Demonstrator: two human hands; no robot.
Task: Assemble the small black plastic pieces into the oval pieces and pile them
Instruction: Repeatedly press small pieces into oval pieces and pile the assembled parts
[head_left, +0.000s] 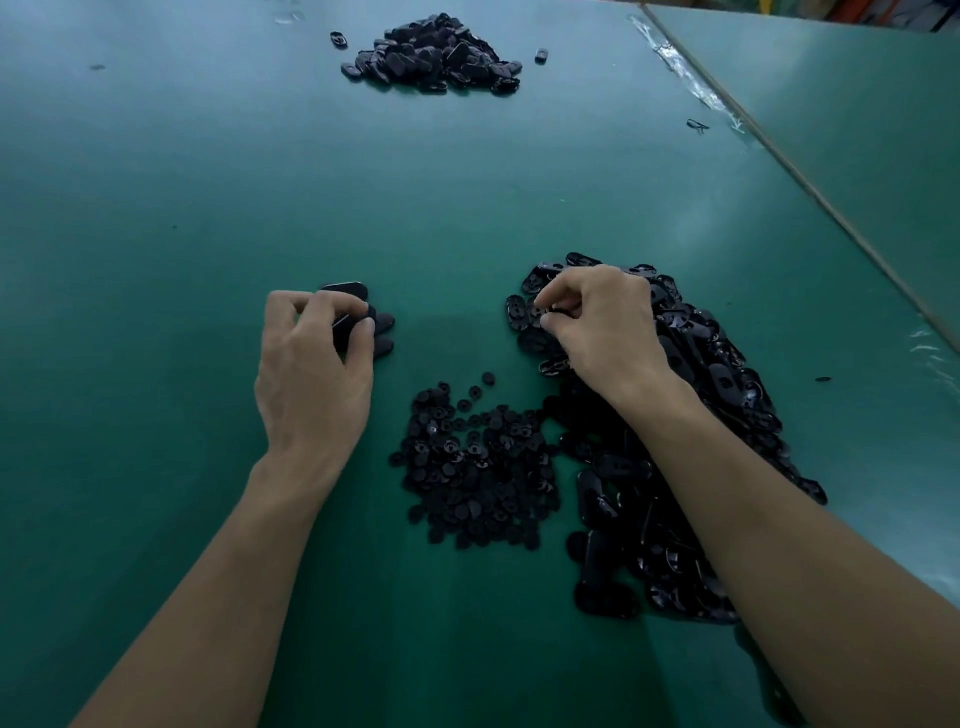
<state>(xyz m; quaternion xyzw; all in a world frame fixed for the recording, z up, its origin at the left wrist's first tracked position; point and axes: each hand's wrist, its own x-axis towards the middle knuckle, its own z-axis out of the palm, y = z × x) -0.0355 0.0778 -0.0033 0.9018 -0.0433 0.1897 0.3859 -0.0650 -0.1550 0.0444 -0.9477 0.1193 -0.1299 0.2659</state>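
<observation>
1. The left hand (311, 374) was up and to the left of the heap of small black pieces (478, 467), its fingers curled round a dark oval piece (345, 325).
2. The right hand (602, 322) was up and to the right of that heap, thumb and forefinger pinching a black part (540, 312). It was possibly an oval, but the dim view did not settle it.
3. Just past the left fingertips, also up-left of the small-piece heap, a short stack (383, 327) of ovals lay on the worktop (156, 208).
4. A long heap of loose ovals (701, 395) touched the right side of the small-piece heap and ran under the right forearm.
5. Far beyond the small-piece heap, at the far end, sat a far pile (431, 52) of dark ovals, with a stray piece (541, 54) just to its right.
6. Well to the right of the small-piece heap, a seam divided the green worktop from a second green surface (857, 130).
</observation>
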